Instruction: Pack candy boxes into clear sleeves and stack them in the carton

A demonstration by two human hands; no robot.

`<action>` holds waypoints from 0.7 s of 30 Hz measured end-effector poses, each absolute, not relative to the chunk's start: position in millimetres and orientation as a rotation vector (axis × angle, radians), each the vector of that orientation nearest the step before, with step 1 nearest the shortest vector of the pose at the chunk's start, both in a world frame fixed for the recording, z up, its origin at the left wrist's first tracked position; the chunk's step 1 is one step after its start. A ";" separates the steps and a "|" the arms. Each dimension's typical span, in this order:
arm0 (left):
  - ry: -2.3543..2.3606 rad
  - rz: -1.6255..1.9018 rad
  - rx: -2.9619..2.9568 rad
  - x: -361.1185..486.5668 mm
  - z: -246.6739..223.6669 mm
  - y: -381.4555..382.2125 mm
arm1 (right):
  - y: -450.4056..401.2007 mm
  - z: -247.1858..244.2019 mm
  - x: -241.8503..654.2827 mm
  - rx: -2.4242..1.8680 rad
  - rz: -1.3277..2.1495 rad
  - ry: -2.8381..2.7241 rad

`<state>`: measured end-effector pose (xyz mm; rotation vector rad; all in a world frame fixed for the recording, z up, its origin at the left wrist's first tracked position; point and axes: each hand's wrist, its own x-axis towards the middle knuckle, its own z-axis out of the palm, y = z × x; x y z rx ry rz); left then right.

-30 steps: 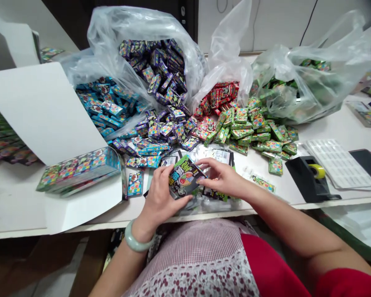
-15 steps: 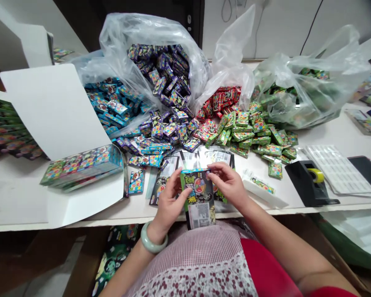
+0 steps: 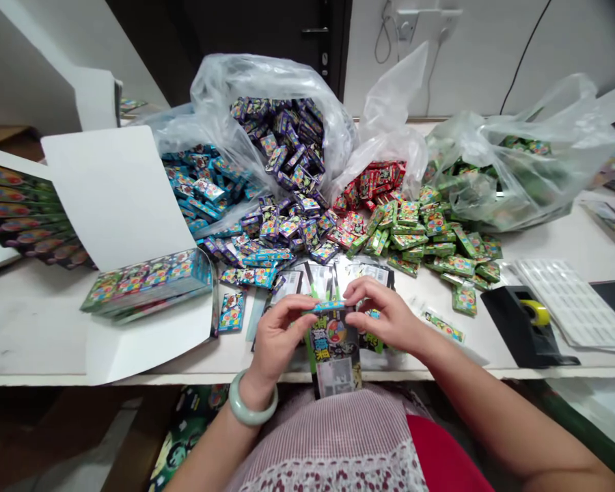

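Note:
A dark printed packet (image 3: pixel 333 345) with a colourful round picture stands upright at the table's front edge, against the apron. A small blue box (image 3: pixel 329 306) lies across its top edge. My left hand (image 3: pixel 281 335) pinches the left end of the blue box at the packet's top left corner. The fingers of my right hand (image 3: pixel 379 311) close on its right end. More dark printed sheets (image 3: pixel 372 273) lie behind the packet, partly covered by both hands. A single blue box (image 3: pixel 232 311) rests on the table left of my left hand.
Plastic bags spill purple boxes (image 3: pixel 292 229), blue boxes (image 3: pixel 205 184), red boxes (image 3: pixel 376 179) and green boxes (image 3: pixel 415 229) across the table. On the left stands an open white carton (image 3: pixel 117 198) with rows of boxes. A tape dispenser (image 3: pixel 523 328) and label sheets (image 3: pixel 574 301) are at the right.
The blue box now shows more fully between the fingers at the packet's top. My right fingers have closed in on its right end. The camera view has tilted up, shifting everything lower.

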<state>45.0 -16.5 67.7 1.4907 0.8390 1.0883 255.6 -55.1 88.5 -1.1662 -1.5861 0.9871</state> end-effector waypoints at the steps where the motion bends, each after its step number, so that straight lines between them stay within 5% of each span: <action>1: 0.826 1.096 1.499 44.6 70.9 -16.8 | -54.5 90.9 253.8 -1.169 0.986 -1.589; 10: 0.978 1.045 1.434 47.3 82.8 -8.1 | -36.6 103.9 238.8 -1.292 1.305 -1.443; 21: 0.631 0.983 1.774 20.1 67.8 -10.2 | -58.0 97.5 249.8 -1.076 0.752 -1.938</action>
